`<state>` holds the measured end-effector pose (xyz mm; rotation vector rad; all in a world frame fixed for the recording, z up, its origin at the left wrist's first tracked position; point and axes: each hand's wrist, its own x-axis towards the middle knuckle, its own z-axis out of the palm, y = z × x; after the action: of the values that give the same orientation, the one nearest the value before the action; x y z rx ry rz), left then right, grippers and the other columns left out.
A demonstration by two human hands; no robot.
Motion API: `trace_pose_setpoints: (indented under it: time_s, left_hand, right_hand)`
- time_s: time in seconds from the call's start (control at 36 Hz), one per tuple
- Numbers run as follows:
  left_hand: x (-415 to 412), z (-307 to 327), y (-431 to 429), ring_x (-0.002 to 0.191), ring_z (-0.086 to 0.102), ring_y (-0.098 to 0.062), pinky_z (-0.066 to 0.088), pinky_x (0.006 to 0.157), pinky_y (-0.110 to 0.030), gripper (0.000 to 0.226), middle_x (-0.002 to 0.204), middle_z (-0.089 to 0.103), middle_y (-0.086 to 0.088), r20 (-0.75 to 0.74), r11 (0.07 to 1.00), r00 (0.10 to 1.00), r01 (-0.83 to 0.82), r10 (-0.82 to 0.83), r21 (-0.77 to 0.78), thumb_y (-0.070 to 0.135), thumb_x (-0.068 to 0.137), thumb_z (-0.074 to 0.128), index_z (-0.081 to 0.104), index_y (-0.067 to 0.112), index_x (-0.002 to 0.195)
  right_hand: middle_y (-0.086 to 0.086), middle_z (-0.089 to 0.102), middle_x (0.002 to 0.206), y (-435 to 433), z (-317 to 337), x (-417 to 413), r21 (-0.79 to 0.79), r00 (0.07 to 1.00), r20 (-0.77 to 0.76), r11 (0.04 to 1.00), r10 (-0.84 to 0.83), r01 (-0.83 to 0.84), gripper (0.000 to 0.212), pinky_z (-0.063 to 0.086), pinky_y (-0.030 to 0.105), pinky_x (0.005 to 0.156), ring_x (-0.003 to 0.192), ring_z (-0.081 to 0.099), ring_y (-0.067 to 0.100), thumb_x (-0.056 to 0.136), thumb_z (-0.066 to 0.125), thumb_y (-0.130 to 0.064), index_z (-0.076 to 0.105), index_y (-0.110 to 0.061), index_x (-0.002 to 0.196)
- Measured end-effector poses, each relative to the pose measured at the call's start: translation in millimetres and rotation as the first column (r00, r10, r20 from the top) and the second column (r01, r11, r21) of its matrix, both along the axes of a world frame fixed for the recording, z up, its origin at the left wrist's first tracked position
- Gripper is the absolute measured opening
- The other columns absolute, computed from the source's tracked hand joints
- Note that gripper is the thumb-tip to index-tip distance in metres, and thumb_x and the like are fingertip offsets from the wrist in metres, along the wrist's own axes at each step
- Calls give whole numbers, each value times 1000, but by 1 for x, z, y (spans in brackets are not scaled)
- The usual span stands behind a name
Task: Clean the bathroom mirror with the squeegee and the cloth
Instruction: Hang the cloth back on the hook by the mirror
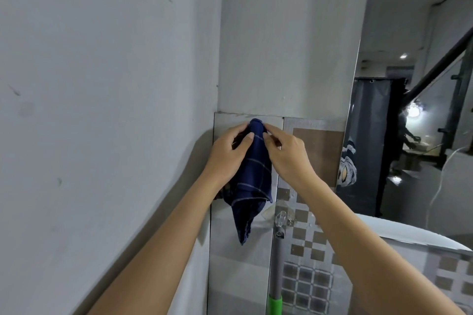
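Mirror (409,115) at right edge of tiled wall (314,151). Both arms raised, extended. Left hand (226,153) and right hand (286,156) pinch top of navy checked cloth (253,179) (hanging limp against tile). Grey, green-banded pole (277,271), possibly the squeegee's, hangs just below

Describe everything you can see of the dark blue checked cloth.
The dark blue woven cloth with thin pale check lines hangs limp against the grey tiled wall, bunched at the top and tapering to a point below. A pale stitched hem shows near its top. The left hand and right hand both pinch its top fold between fingers and thumb. Whether a hook holds it is hidden. It looks soft and creased.
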<state>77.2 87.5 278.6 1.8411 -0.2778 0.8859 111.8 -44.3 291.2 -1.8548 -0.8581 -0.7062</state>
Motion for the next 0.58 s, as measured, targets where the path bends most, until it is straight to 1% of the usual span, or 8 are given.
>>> trace_pose_setpoints:
  time_s: [0.06, 0.11, 0.25, 0.33, 0.42, 0.47, 0.53, 0.58]
  left_hand:
    - [1, 0, 0, 113, 53, -6, 44, 100, -31, 38, 125, 57, 5, -15, 1000, 1000, 7, -7, 14, 32, 94, 49, 50, 19, 130]
    - [0, -1, -1, 113, 53, -7, 43, 101, -32, 37, 125, 56, 6, -23, 1000, 1000, 16, -16, 16, 32, 94, 48, 50, 20, 129]
    - [-1, -12, -3, 113, 53, -9, 43, 100, -34, 37, 122, 55, 8, -27, 999, 999, 30, -30, -21, 36, 95, 46, 48, 23, 128]
    - [-2, -17, -3, 111, 55, -6, 45, 98, -30, 36, 123, 57, 7, 0, 999, 999, 35, -35, -37, 38, 94, 46, 49, 26, 128]
    - [-4, -20, -3, 110, 55, 1, 45, 93, -19, 33, 120, 58, 14, 25, 997, 998, 57, -56, -44, 37, 94, 46, 49, 32, 126]
    - [-7, -22, -2, 110, 54, 4, 45, 92, -14, 34, 121, 57, 16, 26, 996, 997, 69, -68, -50, 36, 94, 47, 49, 32, 128]
    - [-9, -24, -2, 112, 53, 3, 44, 94, -16, 38, 125, 56, 14, 15, 996, 997, 70, -69, -60, 35, 94, 47, 47, 29, 131]
    - [-11, -27, -3, 114, 53, 0, 44, 97, -21, 39, 128, 56, 11, 3, 995, 998, 70, -70, -67, 34, 94, 47, 46, 27, 133]
  right_hand:
    - [7, 65, 104, 1, 1, 4, -36, 1000, -2, 999, -1, 1, 32, 45, 27, 83, 95, 57, 22, 98, 41, -19, 58, -19, 125]
    - [8, 64, 107, 1, 0, 6, -61, 1000, -11, 998, 7, -7, 32, 46, 31, 86, 98, 57, 23, 99, 40, -21, 57, -18, 125]
    - [9, 63, 105, -3, -11, 7, -35, 998, -52, 999, 38, -40, 30, 43, 17, 75, 93, 57, 18, 98, 43, -23, 59, -17, 123]
    - [12, 65, 105, -3, -17, 4, 5, 997, -57, 998, 59, -59, 28, 46, 23, 81, 94, 58, 21, 97, 45, -23, 61, -16, 119]
    - [9, 65, 107, -3, -19, -1, 33, 996, -60, 997, 68, -66, 28, 47, 29, 86, 96, 58, 20, 97, 46, -24, 60, -15, 119]
    - [5, 65, 106, -3, -20, -3, 45, 995, -61, 996, 75, -73, 30, 46, 24, 84, 95, 57, 15, 97, 46, -24, 59, -14, 122]
    - [0, 62, 106, -4, -22, -5, 57, 993, -79, 995, 88, -84, 32, 43, 15, 81, 95, 55, 11, 97, 46, -24, 57, -14, 125]
    - [0, 62, 106, -4, -24, -8, 75, 991, -95, 993, 94, -87, 32, 42, 16, 82, 96, 54, 10, 97, 46, -24, 57, -14, 125]
